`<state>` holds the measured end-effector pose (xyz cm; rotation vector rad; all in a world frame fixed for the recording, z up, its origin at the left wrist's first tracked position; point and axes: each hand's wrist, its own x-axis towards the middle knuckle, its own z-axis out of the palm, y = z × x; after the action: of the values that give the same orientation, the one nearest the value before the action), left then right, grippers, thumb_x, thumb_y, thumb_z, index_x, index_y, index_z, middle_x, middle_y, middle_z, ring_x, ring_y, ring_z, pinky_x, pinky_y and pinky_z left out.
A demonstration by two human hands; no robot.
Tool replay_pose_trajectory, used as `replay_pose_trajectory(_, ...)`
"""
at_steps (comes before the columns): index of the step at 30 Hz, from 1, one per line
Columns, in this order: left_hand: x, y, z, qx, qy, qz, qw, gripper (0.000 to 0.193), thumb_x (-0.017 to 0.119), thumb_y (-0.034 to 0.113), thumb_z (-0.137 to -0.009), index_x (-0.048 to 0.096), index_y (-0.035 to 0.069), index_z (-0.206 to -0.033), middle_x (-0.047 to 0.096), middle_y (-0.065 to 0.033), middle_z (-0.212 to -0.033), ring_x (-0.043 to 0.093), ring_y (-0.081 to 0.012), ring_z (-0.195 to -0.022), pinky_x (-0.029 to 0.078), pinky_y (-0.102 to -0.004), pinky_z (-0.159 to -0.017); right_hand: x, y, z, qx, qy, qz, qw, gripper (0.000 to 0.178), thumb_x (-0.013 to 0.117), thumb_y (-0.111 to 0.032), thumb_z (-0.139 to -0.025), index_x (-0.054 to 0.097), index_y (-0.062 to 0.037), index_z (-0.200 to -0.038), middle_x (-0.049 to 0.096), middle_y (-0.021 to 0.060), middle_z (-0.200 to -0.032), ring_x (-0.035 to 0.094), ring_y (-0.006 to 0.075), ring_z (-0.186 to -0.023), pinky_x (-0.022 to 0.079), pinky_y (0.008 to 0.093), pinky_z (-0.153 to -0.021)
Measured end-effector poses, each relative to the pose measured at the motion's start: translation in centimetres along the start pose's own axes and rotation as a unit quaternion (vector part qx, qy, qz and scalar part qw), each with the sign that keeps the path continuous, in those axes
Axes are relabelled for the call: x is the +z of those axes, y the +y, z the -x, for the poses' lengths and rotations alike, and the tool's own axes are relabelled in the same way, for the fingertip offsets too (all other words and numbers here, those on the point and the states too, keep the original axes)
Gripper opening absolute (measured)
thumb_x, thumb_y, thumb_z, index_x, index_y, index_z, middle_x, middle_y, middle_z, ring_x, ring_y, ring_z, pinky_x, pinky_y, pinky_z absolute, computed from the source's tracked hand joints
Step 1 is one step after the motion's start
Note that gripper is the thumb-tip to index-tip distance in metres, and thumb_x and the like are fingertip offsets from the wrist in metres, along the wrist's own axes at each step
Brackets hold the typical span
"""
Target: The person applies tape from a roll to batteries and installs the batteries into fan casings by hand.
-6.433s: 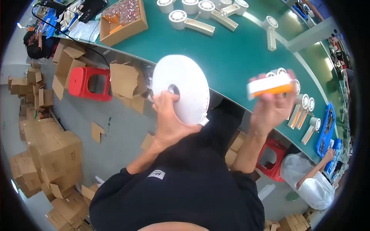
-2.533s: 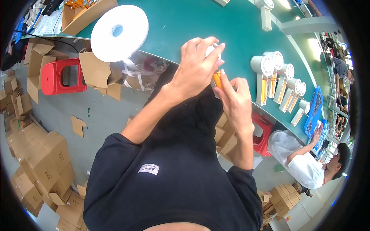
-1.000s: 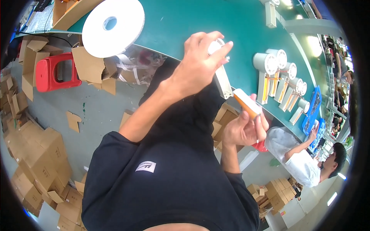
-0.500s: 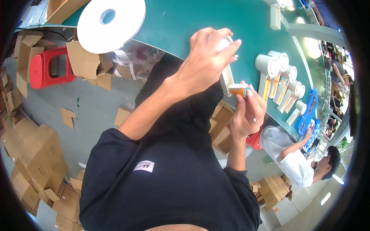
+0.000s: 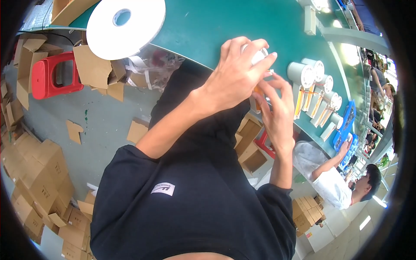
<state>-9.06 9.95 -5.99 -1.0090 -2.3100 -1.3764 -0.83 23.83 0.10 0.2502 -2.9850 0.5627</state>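
Note:
My left hand is closed around a white round-headed part at the table's near edge. Its fingers wrap over the top and hide most of it. My right hand is up against the part's lower end, its fingers bent beside the left fingertips. Between the right thumb and fingers shows a bit of an orange cylinder; the rest is covered. Right of my hands stands a row of white round-headed units with long handles, some showing orange and yellow pieces inside.
A large white reel overhangs the green table at the left. Blue trays lie at the right, beside a seated co-worker. A red stool and cardboard boxes stand on the floor.
My right hand has moved up to the left hand, carrying the orange cylinder to the white part, and the cylinder is now mostly hidden. My left hand has shifted slightly right and nearer.

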Motion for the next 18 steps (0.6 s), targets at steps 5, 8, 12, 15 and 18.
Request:
replay_pose_trajectory(5,0.0,-0.2,0.0,0.020,-0.005,0.000,1.000,0.043,0.068,0.007,-0.082,0.063,0.008,-0.124,0.052,-0.0124,-0.127,0.045,-0.0323,-0.114,0.036,-0.0443,-0.097,-0.9,0.5,0.1,0.015,-0.086,0.020,0.996,0.042,0.069,-0.009,-0.084,0.060,-0.0114,-0.125,0.054,0.0133,-0.109,0.052,0.0344,-0.109,0.044,0.0434,-0.092)
replay_pose_trajectory(8,-0.1,-0.3,0.4,0.023,-0.019,-0.008,1.000,0.041,0.068,0.009,-0.083,0.063,0.007,-0.124,0.052,-0.0123,-0.126,0.045,-0.0316,-0.114,0.036,-0.0437,-0.097,-2.8,1.3,-0.9,-0.014,-0.157,-0.003,0.987,0.047,0.069,-0.011,-0.084,0.056,-0.0119,-0.130,0.054,0.0134,-0.106,0.052,0.0327,-0.105,0.044,0.0424,-0.089)
replay_pose_trajectory(12,-0.1,-0.4,0.3,0.027,-0.023,-0.007,0.999,0.039,0.067,0.010,-0.084,0.063,0.006,-0.124,0.052,-0.0125,-0.126,0.045,-0.0314,-0.114,0.035,-0.0430,-0.097,-3.6,2.6,-2.2,-0.040,-0.265,-0.041,0.963,0.058,0.072,-0.012,-0.082,0.049,-0.0150,-0.136,0.055,0.0128,-0.102,0.053,0.0320,-0.098,0.044,0.0440,-0.083)
replay_pose_trajectory(15,0.1,-0.4,0.1,0.026,-0.012,-0.004,1.000,0.039,0.067,0.011,-0.086,0.063,0.006,-0.124,0.051,-0.0125,-0.127,0.046,-0.0310,-0.114,0.034,-0.0425,-0.097,-3.2,2.7,-2.2,0.009,-0.281,-0.082,0.956,0.062,0.072,-0.011,-0.081,0.046,-0.0152,-0.137,0.056,0.0123,-0.099,0.055,0.0326,-0.093,0.044,0.0441,-0.080)
replay_pose_trajectory(18,0.3,-0.5,-0.5,0.035,-0.004,-0.008,0.999,0.039,0.066,0.010,-0.086,0.063,0.007,-0.124,0.051,-0.0127,-0.127,0.046,-0.0311,-0.115,0.034,-0.0430,-0.098,-3.4,1.8,-2.8,0.049,-0.258,-0.095,0.960,0.060,0.073,-0.011,-0.081,0.045,-0.0128,-0.134,0.058,0.0129,-0.091,0.057,0.0345,-0.085,0.046,0.0444,-0.076)
